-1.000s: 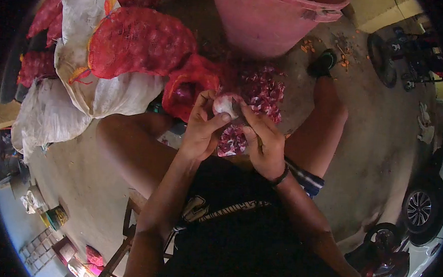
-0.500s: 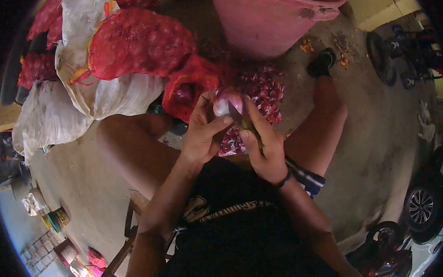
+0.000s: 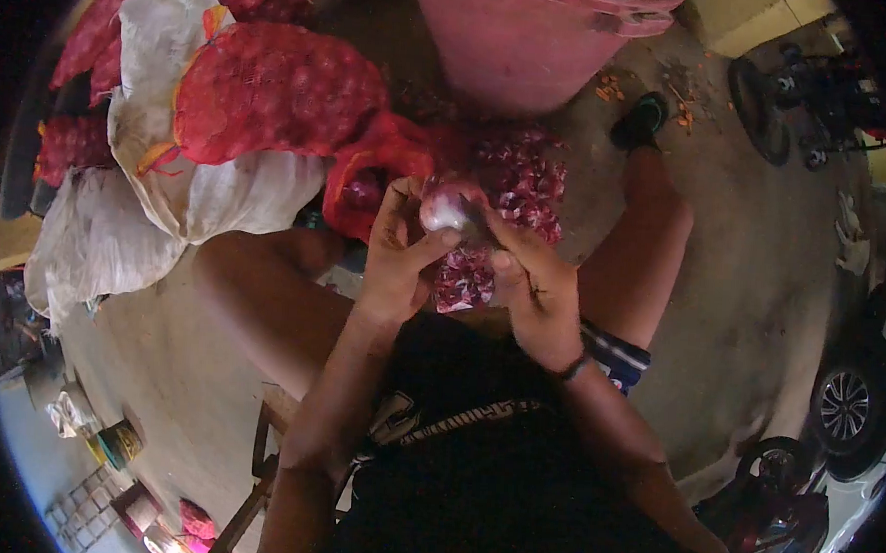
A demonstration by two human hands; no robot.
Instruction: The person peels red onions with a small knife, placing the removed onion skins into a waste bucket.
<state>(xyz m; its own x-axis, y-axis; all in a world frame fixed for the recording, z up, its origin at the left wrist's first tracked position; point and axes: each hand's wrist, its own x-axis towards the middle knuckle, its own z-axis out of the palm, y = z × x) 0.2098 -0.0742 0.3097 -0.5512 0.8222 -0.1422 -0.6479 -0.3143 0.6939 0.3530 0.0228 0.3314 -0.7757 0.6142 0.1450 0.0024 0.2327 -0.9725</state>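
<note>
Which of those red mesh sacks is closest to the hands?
The slumped, crumpled red sack beside the left hand, which holds the onion against the right hand's knife. The fuller red sacks lie farther left, piled on white sacks.

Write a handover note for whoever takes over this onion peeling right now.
Left hand: grips the onion above the lap.
Right hand: holds a small knife, blade against the onion.
Peels lie piled on the floor by the pink tub; a full red mesh sack sits further left.
Done: pale flesh shows on part of the onion.
Left: purple skin remains on top.
</note>
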